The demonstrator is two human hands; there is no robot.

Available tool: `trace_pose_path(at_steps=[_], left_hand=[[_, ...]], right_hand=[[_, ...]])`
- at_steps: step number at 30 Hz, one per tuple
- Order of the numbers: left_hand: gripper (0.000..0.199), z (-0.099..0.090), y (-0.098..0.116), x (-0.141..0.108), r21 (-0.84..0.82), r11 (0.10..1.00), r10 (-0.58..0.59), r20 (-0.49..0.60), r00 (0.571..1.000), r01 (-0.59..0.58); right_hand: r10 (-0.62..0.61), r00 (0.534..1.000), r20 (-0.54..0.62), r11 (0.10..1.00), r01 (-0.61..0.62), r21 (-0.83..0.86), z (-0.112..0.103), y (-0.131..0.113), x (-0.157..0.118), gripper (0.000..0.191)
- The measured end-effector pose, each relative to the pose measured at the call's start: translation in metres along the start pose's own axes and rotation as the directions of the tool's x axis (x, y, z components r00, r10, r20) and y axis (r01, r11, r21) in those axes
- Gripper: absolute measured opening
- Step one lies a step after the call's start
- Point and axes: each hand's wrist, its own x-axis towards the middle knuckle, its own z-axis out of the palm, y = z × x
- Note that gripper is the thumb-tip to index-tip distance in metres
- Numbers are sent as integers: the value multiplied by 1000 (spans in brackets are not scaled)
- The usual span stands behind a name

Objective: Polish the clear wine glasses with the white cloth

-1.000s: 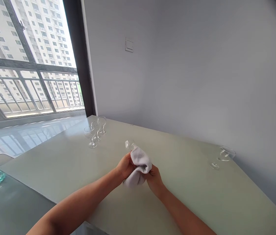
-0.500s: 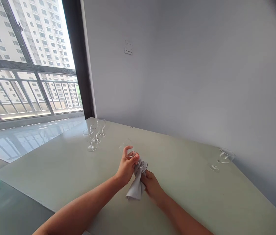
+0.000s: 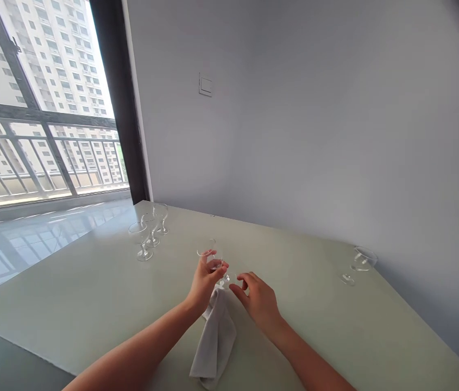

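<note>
My left hand (image 3: 207, 279) is closed around a clear stemmed glass (image 3: 215, 260), which it holds tilted over the table. The bowl's rim points away from me, while the foot is toward my right hand. My right hand (image 3: 256, 296) is beside the foot, thumb and fingers apart in a curve at its edge; whether they touch it I cannot tell. A light grey cloth (image 3: 215, 342) extends from just below the foot toward me. It is out of my right hand, and its upper end is close to my left wrist.
Several similar glasses (image 3: 144, 252) stand upright at the table's far left. Another stemmed glass (image 3: 363, 260) stands near the right edge by the wall (image 3: 314, 136). The pale table (image 3: 131, 304) has a darker surface (image 3: 13, 353) at its lower left.
My right hand has let go of the grey cloth, which now hangs or lies lower and more spread out. The glass's foot is uncovered. The view has shifted slightly to the right.
</note>
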Motion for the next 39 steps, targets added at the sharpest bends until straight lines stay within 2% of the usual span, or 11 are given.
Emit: trace_pose_path(at_steps=[3,7,10,13,15,18,22,25,30,39], left_hand=[[48,8,-5,-11,12,999,-46,120,992,45],[51,14,-11,-20,71,995,48,221,974,-65],[53,11,-21,-17,181,965,144,247,958,-191],[47,3,-35,-7,369,896,175,218,960,-247],[42,-3,-42,0,456,861,165,167,972,-224],[39,-8,-48,7,486,858,125,115,985,-166],[36,-8,-51,9,508,847,121,106,987,-158],[34,-7,-52,8,530,832,128,101,987,-163],[30,-8,-53,8,581,799,121,95,988,-154],[29,-9,-55,10,604,779,129,108,986,-169]], right_hand=[[-82,996,-39,997,82,4,4,-3,-1,24],[-140,989,-47,989,142,45,7,-4,-3,25],[-72,996,-45,997,73,25,1,10,2,29],[110,991,-75,989,-117,-89,-16,40,9,31],[229,966,-121,953,-248,-172,-32,67,13,29],[356,911,-208,886,-400,-234,-61,113,13,29],[520,799,-303,760,-595,-264,-96,168,7,31],[596,723,-350,679,-686,-260,-112,196,6,31],[661,642,-390,607,-762,-226,-122,221,16,33],[670,608,-425,599,-782,-174,-126,233,21,33]])
